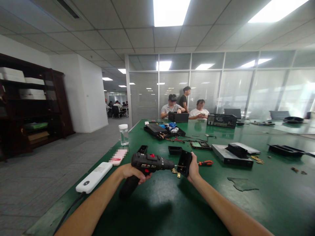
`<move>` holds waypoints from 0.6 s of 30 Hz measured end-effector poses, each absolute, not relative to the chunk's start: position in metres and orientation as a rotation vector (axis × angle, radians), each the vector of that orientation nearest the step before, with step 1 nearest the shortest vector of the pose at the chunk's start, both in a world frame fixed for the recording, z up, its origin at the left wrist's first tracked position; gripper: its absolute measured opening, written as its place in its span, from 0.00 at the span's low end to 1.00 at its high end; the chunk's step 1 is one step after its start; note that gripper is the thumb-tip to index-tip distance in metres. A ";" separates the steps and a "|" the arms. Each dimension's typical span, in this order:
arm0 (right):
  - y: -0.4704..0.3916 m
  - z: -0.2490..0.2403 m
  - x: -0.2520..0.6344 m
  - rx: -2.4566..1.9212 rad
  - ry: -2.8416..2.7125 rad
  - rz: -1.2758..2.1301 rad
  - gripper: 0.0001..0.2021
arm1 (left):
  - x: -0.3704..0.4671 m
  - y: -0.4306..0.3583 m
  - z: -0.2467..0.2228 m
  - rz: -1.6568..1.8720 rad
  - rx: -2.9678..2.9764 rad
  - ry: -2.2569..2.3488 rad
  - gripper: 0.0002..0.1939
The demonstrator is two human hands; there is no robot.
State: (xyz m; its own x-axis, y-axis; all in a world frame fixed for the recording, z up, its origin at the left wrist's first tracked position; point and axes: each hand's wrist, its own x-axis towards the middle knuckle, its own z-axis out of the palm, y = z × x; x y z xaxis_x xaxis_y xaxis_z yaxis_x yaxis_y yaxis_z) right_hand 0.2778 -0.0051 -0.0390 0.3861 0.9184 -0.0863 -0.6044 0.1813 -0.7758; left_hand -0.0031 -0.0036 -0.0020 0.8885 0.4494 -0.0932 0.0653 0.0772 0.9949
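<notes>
My left hand (pixel 137 172) is wrapped round the grip of a black cordless drill (pixel 150 163) with red switches. The drill points right, and its bit reaches into a small open black plastic box (pixel 183 164). My right hand (pixel 194 167) holds that box tilted up on its side, open face toward the drill. Whether the bit touches a screw inside is too small to tell. Small brass-coloured pieces (pixel 178 175) lie on the green table just below the box. Beyond my right hand lies a screwdriver (pixel 206 163) with an orange and black handle.
A white power strip (pixel 94 177), a phone (pixel 119 156) and a lidded clear jar (pixel 123 135) line the left edge. Another black box (pixel 175 150) sits behind the drill. Flat metal drive (pixel 231 155) and a glass-like shard (pixel 242 184) lie right. Several people sit or stand beyond the table.
</notes>
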 end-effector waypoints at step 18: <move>-0.002 -0.043 0.279 -0.838 -0.473 1.152 0.20 | -0.003 -0.003 -0.003 0.295 1.491 0.431 0.19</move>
State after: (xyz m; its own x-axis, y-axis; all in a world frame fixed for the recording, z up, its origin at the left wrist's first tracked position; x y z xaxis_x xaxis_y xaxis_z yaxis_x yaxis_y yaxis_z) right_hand 0.2792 -0.0020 -0.0429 0.3594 0.9294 -0.0842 -0.6018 0.1619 -0.7821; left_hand -0.0032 -0.0033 -0.0027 0.8896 0.4466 -0.0954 0.0737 0.0658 0.9951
